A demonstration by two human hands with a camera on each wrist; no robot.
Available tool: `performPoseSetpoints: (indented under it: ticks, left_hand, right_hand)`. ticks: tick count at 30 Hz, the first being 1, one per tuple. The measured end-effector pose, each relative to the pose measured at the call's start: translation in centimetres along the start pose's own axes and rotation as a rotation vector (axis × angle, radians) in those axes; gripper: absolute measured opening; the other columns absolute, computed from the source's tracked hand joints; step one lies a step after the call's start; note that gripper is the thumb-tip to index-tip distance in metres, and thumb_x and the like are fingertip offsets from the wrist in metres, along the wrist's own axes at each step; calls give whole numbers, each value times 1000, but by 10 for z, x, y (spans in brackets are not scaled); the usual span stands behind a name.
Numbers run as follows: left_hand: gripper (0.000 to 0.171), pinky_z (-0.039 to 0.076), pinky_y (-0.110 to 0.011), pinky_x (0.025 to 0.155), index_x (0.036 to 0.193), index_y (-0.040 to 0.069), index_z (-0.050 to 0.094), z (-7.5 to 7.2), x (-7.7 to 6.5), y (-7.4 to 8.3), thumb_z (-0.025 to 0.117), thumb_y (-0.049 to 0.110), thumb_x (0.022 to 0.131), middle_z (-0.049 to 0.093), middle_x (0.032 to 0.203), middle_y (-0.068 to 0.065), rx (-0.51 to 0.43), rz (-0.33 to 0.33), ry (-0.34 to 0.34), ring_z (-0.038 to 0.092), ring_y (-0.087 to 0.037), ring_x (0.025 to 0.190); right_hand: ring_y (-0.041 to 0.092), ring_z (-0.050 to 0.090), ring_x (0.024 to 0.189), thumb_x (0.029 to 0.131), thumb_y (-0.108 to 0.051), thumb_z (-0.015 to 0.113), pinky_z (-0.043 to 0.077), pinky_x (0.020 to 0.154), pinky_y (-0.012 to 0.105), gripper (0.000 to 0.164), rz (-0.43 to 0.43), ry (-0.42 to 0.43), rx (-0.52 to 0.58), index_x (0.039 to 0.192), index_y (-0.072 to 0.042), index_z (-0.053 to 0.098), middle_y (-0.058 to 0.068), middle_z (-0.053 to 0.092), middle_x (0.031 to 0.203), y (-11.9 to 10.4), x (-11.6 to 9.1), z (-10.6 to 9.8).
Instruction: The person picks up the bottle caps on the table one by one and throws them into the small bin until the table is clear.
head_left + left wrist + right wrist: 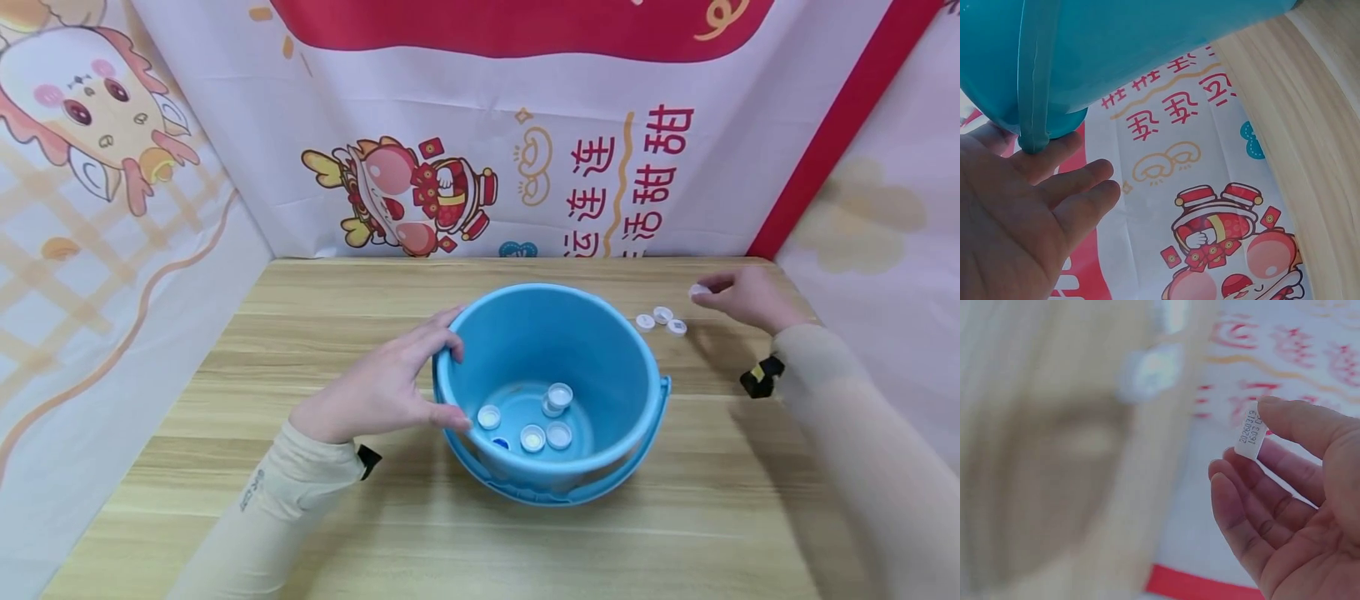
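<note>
A blue plastic bucket (547, 308) stands on the table with its handle lowered toward the front. My left hand (386, 387) grips its left rim, a finger bent over the edge and the thumb lying on the rim nearer me. In the left wrist view the other fingers (1088, 187) extend beside the bucket. Inside lie several white bottle caps (558, 434) and a blue cap (500, 443). At the back right, my right hand (753, 297) pinches a white bottle cap (1250, 432) with printed digits on its side, held between thumb and fingertips.
Three loose white caps (662, 315) lie on the wooden table (360, 517), between the bucket and my right hand. Printed cloth (450, 100) hangs behind the table and along both sides. A black strap piece (761, 377) hangs at my right wrist.
</note>
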State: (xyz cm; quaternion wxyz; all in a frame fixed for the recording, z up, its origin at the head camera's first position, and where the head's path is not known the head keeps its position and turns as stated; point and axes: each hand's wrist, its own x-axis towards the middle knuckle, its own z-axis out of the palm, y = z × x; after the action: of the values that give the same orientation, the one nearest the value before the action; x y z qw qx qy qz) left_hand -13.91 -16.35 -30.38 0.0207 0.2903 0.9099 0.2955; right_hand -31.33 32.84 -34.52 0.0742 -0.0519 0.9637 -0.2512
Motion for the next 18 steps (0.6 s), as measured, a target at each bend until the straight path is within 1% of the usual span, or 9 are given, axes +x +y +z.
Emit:
performPoseSetpoints:
  ticks: [3, 6, 10, 13, 17, 18]
  left_hand:
    - [67, 50, -48, 96, 115, 22, 53, 1, 0, 0, 75, 68, 73, 17, 163, 9, -5, 1, 1, 27, -25, 145]
    - [68, 47, -51, 98, 116, 21, 53, 1, 1, 1, 74, 69, 73, 17, 163, 6, 14, 5, -2, 20, -26, 148]
    - [67, 49, -51, 96, 114, 22, 51, 1, 2, 3, 74, 69, 73, 18, 163, 0, 59, 6, -6, 10, -26, 150]
    - [64, 54, -43, 90, 112, 21, 50, 1, 3, 3, 75, 66, 74, 16, 163, -3, 89, 38, -3, 19, -27, 148]
    - [60, 56, -35, 85, 110, 18, 51, 2, 4, -1, 75, 63, 77, 13, 164, -2, 107, 120, 15, 37, -29, 139]
    - [59, 56, -33, 85, 109, 18, 51, 2, 4, -2, 74, 63, 78, 12, 164, -1, 110, 136, 20, 37, -29, 139]
  right_hand:
    - [41, 56, 106, 86, -63, 65, 54, 81, 55, 74, -56, 64, -24, 133, -5, 61, 24, 61, 124, -23, -10, -11]
    - [39, 58, 103, 87, -60, 66, 57, 76, 50, 72, -113, 98, -12, 133, -5, 61, 23, 62, 121, -49, -23, -20]
    - [37, 59, 102, 86, -60, 68, 58, 73, 46, 72, -151, 106, -1, 136, -8, 60, 21, 62, 121, -88, -43, -30]
    - [34, 61, 100, 86, -56, 70, 59, 72, 43, 68, -189, 102, 3, 135, -11, 61, 19, 64, 121, -119, -60, -32]
    - [29, 64, 93, 86, -47, 75, 59, 70, 39, 57, -288, 113, -3, 130, -11, 65, 15, 68, 114, -154, -81, -30]
    - [28, 65, 91, 86, -44, 76, 59, 69, 39, 54, -312, 115, -7, 129, -11, 66, 14, 69, 111, -161, -86, -30]
